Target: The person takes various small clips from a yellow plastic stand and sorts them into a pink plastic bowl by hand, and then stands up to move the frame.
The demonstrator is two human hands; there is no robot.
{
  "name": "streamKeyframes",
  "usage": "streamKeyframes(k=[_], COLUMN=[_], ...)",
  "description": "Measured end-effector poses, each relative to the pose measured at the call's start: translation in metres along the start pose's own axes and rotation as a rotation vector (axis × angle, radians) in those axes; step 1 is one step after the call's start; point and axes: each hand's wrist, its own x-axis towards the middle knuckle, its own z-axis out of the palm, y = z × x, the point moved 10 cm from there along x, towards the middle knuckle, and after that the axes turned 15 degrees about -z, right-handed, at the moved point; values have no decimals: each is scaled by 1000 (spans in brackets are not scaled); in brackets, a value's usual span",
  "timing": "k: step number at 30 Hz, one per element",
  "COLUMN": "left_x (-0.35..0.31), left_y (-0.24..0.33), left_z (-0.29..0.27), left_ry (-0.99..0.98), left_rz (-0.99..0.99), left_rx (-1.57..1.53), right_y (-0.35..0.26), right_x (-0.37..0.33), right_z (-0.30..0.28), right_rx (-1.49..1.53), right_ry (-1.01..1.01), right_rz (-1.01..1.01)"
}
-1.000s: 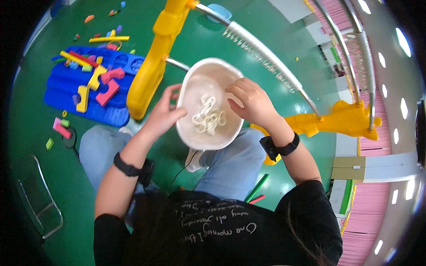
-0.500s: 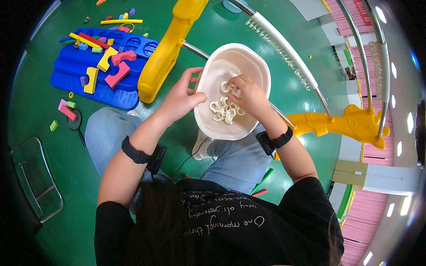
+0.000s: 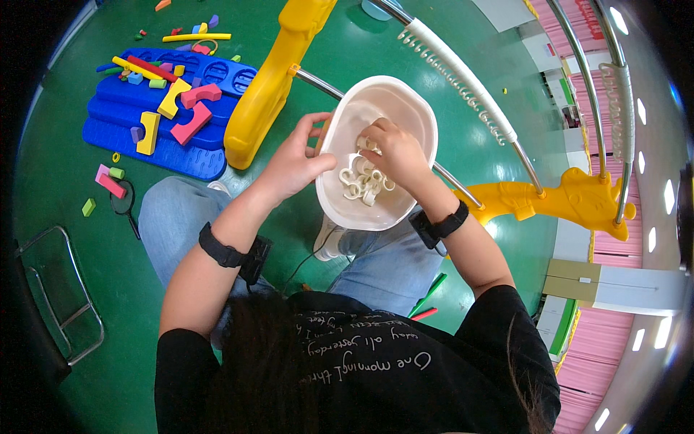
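A white plastic basin (image 3: 408, 108) is in front of me, over my knees. My left hand (image 3: 307, 155) holds its left rim, thumb on the inner side and fingers outside. Several small white open rings (image 3: 367, 182), C-shaped like clips, lie in a heap on the basin's bottom. My right hand (image 3: 397, 153) reaches into the basin above the heap. Its thumb and fingers are curled closed around a white ring (image 3: 366, 145), partly hidden by the fingers.
A yellow plastic post (image 3: 264, 101) and a yellow giraffe-shaped frame (image 3: 557, 195) carry metal bars, one with a white spiral-toothed sleeve (image 3: 459, 79). Blue stepped plastic pieces (image 3: 116, 108) with foam blocks lie left on the green floor. A black-rimmed magnifier-like hoop (image 3: 121, 199) is nearby.
The basin has shifted slightly downward and tilted a little. My right hand has moved slightly left, its fingers closing over a ring. My left hand keeps its hold on the rim.
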Motion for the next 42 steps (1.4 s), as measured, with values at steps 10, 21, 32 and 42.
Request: streamKeyframes(k=[10,21,32,42], left_x=[0,4,4,6], left_y=[-1,1,-4,-6], left_z=[-5,4,3,-2], left_ry=[39,17,11,53], left_rz=[26,6,-33,8], left_rx=[20,51,8,20], right_y=[-14,6,43,83], right_x=[-7,-56,-40,-58], right_z=[-169,-395,-412,-432], right_rx=[-29,-1102,-783,-549], right_ry=[562,826,667,764], right_rz=[-127,-114,177,173])
